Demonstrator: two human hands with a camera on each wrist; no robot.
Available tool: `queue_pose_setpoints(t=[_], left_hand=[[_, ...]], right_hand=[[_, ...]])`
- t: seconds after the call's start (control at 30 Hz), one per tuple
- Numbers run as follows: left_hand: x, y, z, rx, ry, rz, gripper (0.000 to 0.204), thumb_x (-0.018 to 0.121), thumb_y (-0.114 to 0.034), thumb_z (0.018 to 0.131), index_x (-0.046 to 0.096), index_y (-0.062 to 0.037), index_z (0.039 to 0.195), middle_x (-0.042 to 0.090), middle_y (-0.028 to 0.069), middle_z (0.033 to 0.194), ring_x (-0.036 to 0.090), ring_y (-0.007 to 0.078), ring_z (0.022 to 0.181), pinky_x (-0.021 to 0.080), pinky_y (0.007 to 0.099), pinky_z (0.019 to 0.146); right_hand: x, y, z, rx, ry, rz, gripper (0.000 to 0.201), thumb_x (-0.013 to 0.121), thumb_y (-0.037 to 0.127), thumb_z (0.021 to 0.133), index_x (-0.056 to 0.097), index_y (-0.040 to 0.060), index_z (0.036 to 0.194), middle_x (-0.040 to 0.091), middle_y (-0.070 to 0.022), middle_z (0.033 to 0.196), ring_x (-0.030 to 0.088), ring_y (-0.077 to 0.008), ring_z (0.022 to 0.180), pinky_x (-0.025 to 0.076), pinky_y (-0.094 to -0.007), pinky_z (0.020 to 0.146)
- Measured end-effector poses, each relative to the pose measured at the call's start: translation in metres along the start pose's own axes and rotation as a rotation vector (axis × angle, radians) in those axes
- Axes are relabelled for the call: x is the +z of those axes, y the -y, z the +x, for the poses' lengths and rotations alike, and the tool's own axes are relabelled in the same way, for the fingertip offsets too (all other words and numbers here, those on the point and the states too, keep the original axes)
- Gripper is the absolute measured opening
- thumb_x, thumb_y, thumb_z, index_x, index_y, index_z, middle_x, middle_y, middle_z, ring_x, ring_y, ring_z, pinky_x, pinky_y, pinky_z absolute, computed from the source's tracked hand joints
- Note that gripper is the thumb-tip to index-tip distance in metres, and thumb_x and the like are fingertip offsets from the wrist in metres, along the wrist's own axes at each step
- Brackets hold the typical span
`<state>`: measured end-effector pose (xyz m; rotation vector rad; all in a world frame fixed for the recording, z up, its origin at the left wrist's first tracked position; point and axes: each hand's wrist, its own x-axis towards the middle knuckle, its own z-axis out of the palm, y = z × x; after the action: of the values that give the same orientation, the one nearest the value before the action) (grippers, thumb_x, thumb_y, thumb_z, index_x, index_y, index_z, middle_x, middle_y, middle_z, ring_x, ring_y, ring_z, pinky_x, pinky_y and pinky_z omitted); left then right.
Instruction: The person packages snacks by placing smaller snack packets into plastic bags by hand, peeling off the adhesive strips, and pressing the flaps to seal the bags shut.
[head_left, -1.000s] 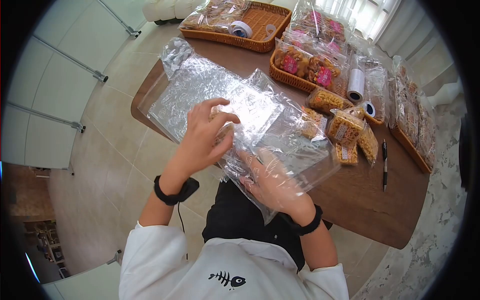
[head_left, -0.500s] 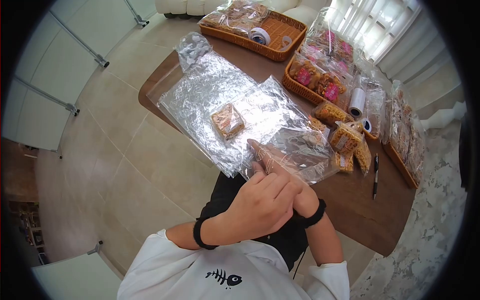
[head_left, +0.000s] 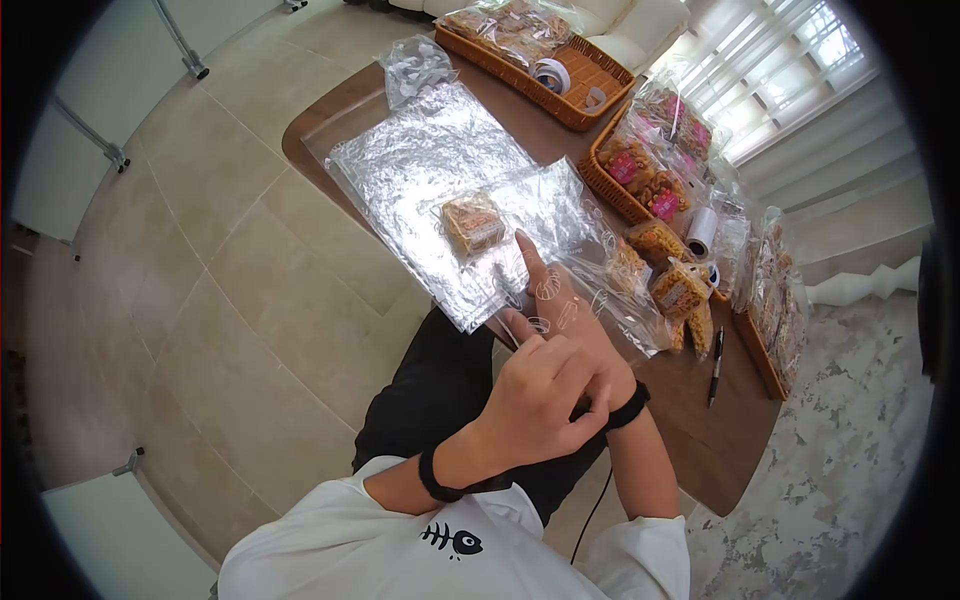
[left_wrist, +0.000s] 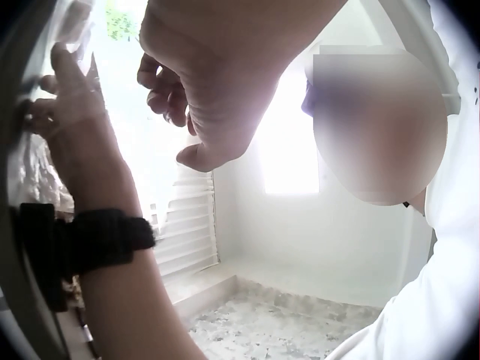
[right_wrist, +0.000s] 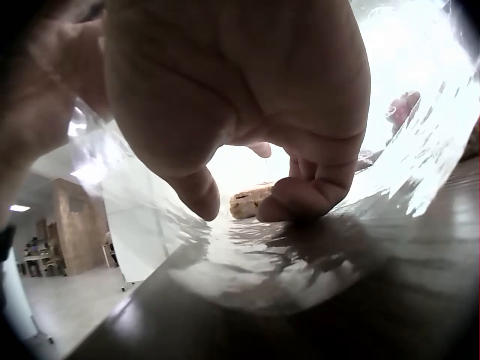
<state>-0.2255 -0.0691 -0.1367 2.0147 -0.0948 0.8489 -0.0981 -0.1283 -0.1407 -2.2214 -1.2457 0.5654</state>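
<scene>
My right hand (head_left: pixel 565 310) is inside a clear plastic bag with white printed drawings (head_left: pixel 598 300). Its index finger points at a small wrapped snack block (head_left: pixel 473 224), thumb spread apart. This golden block, with a white label, lies on a stack of shiny clear bags (head_left: pixel 420 160). The right wrist view shows the block (right_wrist: pixel 250 202) beyond the thumb and curled fingers of the right hand (right_wrist: pixel 240 97). My left hand (head_left: pixel 540 400) hovers at the right wrist, fingers loosely bent. In the left wrist view, the left hand (left_wrist: pixel 214 75) has thumb and fingers apart with nothing visible between them.
Several wrapped snack blocks (head_left: pixel 682 288) are piled right of the bags, near a black pen (head_left: pixel 716 368). Wicker baskets (head_left: pixel 590 112) with bagged snacks line the back and right of the brown table (head_left: pixel 715 450). A white roll (head_left: pixel 702 230) stands near the pile.
The left hand has moved from over the snack block to the right wrist, uncovering the block. The right hand has shifted forward in the bag, its index finger now closer to the block.
</scene>
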Motion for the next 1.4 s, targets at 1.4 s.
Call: queue_pose_setpoints(t=[1.4], left_hand=[[-0.150,0.156,0.036,-0.067,0.014,0.662,0.023,0.079,-0.009,0.085,0.073,-0.0089,0.107,0.065,0.0086,0.095,0.065,0.0273,0.092,0.051,0.0420,0.084]], right_hand=[[0.009,-0.014,-0.013,-0.161,0.012,-0.012,0.066,0.074,0.014,0.096,0.049,0.0095,0.156,0.051,-0.0146,0.110,0.054,-0.0293,0.098,0.049,-0.0408,0.093]])
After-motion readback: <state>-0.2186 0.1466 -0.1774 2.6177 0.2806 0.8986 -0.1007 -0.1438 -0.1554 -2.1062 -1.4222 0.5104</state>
